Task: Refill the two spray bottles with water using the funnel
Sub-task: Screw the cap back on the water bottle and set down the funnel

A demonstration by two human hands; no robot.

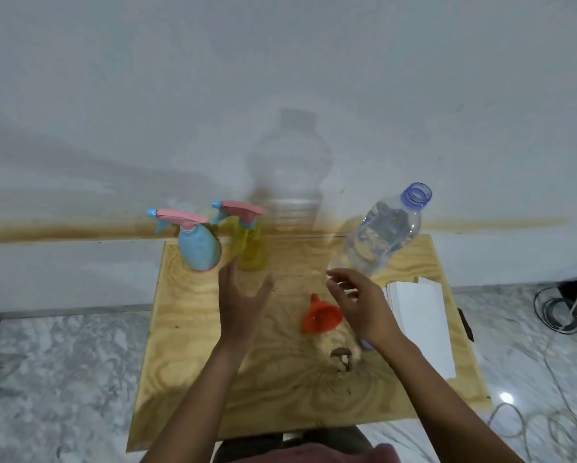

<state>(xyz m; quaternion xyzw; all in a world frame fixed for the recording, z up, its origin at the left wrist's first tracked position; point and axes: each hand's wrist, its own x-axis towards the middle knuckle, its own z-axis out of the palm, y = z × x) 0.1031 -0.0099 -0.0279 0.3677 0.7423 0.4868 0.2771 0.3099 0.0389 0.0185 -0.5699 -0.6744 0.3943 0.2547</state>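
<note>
orange funnel (321,316) lies on wooden board (187,355) between both open hands.

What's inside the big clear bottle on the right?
Water shows through the clear bottle, whose neck is open. Fingers of the right hand cover its bottom edge, so that part is hidden.

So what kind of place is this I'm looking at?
Probably an indoor room at home, set up as a makeshift work spot: a plywood tabletop against a plain white wall, a marble-patterned floor, and loose cables lying on it at the right.
</note>
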